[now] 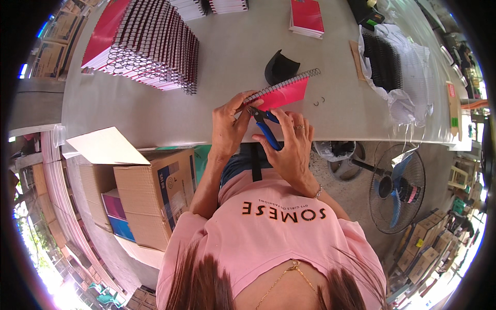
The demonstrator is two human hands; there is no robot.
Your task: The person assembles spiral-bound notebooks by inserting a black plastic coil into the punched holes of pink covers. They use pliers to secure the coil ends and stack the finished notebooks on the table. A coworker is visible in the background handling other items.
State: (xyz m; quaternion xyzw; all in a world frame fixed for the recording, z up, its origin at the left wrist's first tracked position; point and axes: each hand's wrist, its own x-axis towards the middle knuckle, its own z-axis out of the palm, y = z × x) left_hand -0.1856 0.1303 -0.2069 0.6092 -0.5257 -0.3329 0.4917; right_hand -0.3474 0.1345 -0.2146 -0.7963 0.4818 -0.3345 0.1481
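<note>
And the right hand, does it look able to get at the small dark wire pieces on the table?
Probably yes: the wire pieces lie on the table just beyond the right hand, with nothing visible between. However, it holds the blue-handled pliers, which may hinder picking them up.

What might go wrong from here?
The blue-handled metal cutters in the right hand sit close to the left hand; a slip might nip it. Snipping the dark spiral binding of the red-covered notebook could send a piece flying. Small curved dark bits on the grey table might scratch the notebook.
</note>
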